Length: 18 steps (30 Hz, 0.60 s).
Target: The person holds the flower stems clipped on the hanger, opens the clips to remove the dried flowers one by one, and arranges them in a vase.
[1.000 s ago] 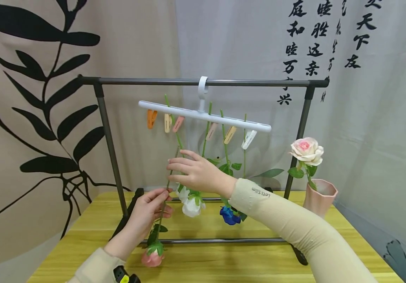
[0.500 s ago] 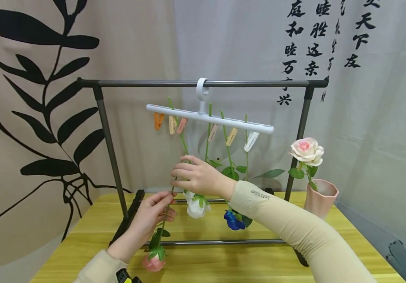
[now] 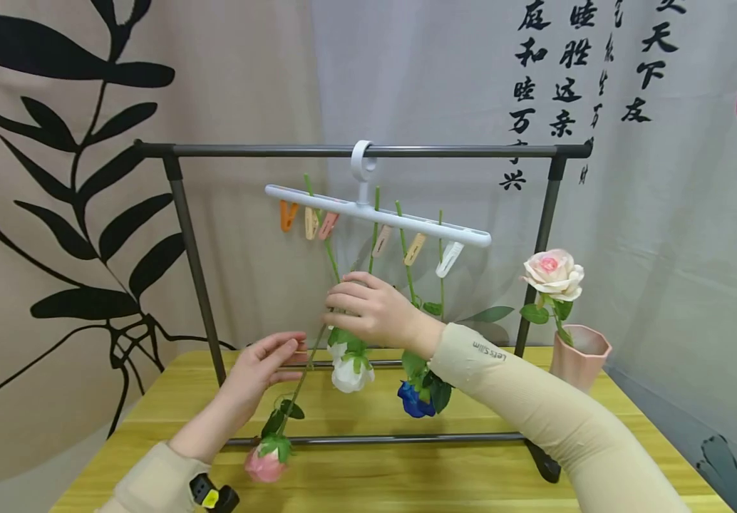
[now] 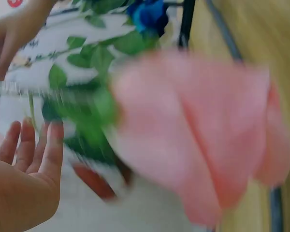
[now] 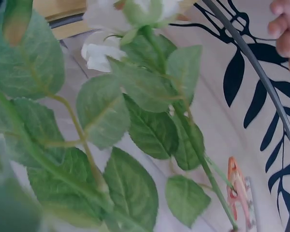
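Observation:
A pink rose [image 3: 266, 463] hangs head down, its thin stem running up to the fingertips of my right hand [image 3: 381, 310], which pinches it. My left hand [image 3: 256, 377] stands beside that stem with fingers loosely extended; in the left wrist view the left hand [image 4: 31, 164] holds nothing and the pink rose [image 4: 193, 130] fills the foreground, blurred. Behind hang a white rose [image 3: 351, 370] and a blue rose [image 3: 415, 400], also head down. Their stems reach up to a white clip hanger [image 3: 375, 212]. In the right wrist view, green leaves [image 5: 150, 128] cover much of the hand's surroundings.
The hanger hooks over the bar of a dark metal rack [image 3: 246, 150] on a wooden table [image 3: 407, 474]. Coloured clips line it, with an orange clip [image 3: 288, 215] at the left end. A pink vase [image 3: 579, 360] with a pale rose [image 3: 553, 274] stands at right.
My left hand has loosened its hold on the pink rose's stem and drawn slightly left. My right hand has shifted a little right, the stem now tilting more between it and the bloom.

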Each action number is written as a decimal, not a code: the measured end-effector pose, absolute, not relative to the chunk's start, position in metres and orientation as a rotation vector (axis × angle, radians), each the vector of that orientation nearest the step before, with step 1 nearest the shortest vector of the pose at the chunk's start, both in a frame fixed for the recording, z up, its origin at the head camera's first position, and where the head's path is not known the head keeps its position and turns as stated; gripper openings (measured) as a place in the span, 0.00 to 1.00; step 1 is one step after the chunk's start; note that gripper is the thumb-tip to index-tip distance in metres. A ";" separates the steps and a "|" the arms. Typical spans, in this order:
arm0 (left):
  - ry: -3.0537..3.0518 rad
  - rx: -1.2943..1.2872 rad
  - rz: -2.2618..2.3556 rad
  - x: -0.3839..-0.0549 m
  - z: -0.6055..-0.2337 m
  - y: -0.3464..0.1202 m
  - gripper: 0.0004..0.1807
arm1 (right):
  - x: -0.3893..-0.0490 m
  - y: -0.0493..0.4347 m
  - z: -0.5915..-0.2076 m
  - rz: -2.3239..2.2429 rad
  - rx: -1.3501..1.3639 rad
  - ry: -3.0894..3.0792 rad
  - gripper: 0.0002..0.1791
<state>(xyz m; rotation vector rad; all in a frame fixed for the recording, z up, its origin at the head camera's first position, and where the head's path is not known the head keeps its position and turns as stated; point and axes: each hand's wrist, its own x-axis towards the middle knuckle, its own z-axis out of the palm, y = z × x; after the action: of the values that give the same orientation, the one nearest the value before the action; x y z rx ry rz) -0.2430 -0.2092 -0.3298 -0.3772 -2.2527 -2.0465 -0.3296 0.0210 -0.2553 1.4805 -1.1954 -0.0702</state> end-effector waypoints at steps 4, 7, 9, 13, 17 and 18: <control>-2.200 -0.383 -1.984 -0.253 -0.317 -0.221 0.28 | -0.327 0.032 -0.249 0.061 1.447 -1.224 0.04; -2.165 -0.383 -1.951 -0.265 -0.309 -0.227 0.29 | -0.324 0.039 -0.245 0.167 1.406 -1.257 0.06; -2.150 -0.386 -1.945 -0.274 -0.306 -0.229 0.30 | -0.323 0.043 -0.243 0.216 1.375 -1.279 0.06; -2.137 -0.385 -1.958 -0.286 -0.305 -0.230 0.31 | -0.322 0.051 -0.238 0.287 1.336 -1.306 0.04; -2.125 -0.396 -1.967 -0.292 -0.307 -0.231 0.29 | -0.319 0.060 -0.233 0.364 1.318 -1.328 0.06; -2.119 -0.404 -1.973 -0.293 -0.308 -0.232 0.29 | -0.318 0.062 -0.231 0.390 1.313 -1.330 0.05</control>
<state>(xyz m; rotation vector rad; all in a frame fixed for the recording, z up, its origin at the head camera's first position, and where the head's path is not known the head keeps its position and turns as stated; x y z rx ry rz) -0.2926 -0.2318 -0.3076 -0.4036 -2.1186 -1.9725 -0.3183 0.0621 -0.2307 1.3135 -1.3301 0.3897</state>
